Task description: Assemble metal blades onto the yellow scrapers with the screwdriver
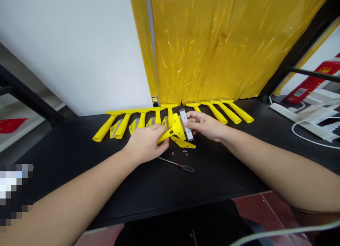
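My left hand (147, 143) is closed around the handle of a yellow scraper (177, 127), whose wide head points right. Between thumb and fingers, my right hand (204, 126) pinches a flat whitish blade strip (188, 127) with small holes, close against the edge of that head. Just below the head, a loose yellow plate (183, 143) with holes lies on the black table (148, 189). Small screws (185, 151) and a nut-like ring (173, 153) are nearer to me. A screwdriver (187, 168) with a dark clear handle lies below them, its shaft tip partly behind my left hand.
Several yellow scraper handles (105, 128) line the table's back, some with yellow plates and blades (134, 125) between them. More handles (240, 113) lie at right. Yellow plastic sheeting (202, 44) hangs behind. White power strips (305, 122) with cables and a red bottle (313, 79) are far right.
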Demonstrator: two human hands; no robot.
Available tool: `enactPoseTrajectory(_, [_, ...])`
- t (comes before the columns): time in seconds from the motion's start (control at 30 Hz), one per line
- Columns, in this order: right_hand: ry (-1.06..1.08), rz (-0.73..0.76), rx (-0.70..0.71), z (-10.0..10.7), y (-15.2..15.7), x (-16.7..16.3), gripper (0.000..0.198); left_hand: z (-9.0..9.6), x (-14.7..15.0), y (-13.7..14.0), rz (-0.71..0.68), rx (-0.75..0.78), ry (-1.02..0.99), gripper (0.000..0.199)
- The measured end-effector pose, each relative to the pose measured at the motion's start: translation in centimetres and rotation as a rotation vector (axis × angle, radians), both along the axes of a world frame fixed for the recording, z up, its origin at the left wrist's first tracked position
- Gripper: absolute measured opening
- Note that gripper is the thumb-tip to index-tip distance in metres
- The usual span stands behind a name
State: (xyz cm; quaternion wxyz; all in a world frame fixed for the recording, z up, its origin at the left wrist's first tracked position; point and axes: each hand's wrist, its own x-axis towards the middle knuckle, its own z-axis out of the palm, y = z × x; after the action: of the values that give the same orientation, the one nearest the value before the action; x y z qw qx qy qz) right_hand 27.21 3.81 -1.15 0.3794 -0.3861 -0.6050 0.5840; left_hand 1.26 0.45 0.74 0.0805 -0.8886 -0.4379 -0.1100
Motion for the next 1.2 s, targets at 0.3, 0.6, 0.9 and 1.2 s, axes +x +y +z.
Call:
enactPoseTrajectory(0.3, [-0.011,-0.027,0.005,0.4,-0.1,-0.2,0.025,0.1,0.0,0.0,-0.007,-0.002,0.007,0.022])
enactPoseTrajectory(0.6, [0.005,-0.071,-0.064,1.4,-0.8,-0.7,0.028,0.0,0.0,0.0,-0.003,-0.006,0.001,0.021])
enactPoseTrajectory(0.9, [0.069,0.020,0.038,1.1,-0.6,-0.3,0.033,0.0,0.0,0.0,-0.002,0.000,0.021,0.022])
enactPoseTrajectory(1.2, [0.068,0.015,0.081,0.7,-0.5,-0.2,0.037,0.0,0.0,0.1,-0.005,-0.006,0.018,0.022])
